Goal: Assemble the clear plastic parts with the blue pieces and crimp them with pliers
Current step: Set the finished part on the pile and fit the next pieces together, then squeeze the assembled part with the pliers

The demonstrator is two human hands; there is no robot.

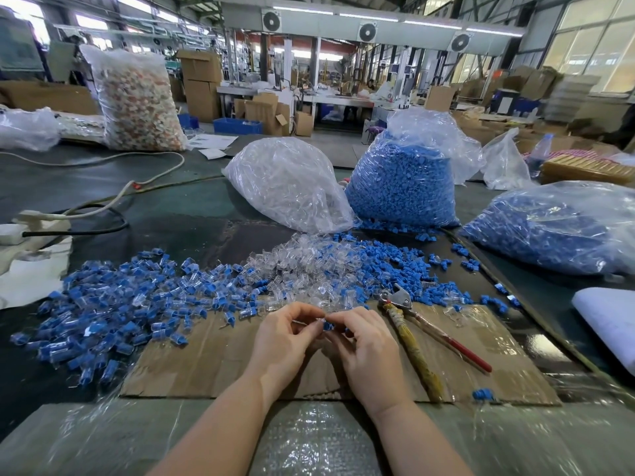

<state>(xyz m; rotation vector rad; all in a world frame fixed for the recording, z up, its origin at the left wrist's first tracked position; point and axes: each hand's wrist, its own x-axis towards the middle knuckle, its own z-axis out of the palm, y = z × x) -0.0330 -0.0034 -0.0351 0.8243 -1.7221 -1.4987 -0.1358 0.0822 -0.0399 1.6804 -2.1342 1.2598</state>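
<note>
Over a cardboard sheet (213, 365) my left hand (287, 338) pinches a clear plastic part (318, 321) at its fingertips. My right hand (366, 341) pinches a blue piece (328, 326) right against that clear part. The pliers (417, 331), with one yellow-wrapped and one red handle, lie on the cardboard just right of my right hand, untouched. A heap of loose clear parts (309, 266) lies beyond my hands, with loose blue pieces (388, 259) to its right. A wide spread of joined blue-and-clear pieces (113, 304) covers the table to the left.
Behind the heaps stand a bag of clear parts (292, 183) and two bags of blue pieces (402, 180) (563, 225). A white cable and power strip (20, 231) lie at the left. A white pad (608, 321) sits at the right edge. Plastic wrap covers the near table edge.
</note>
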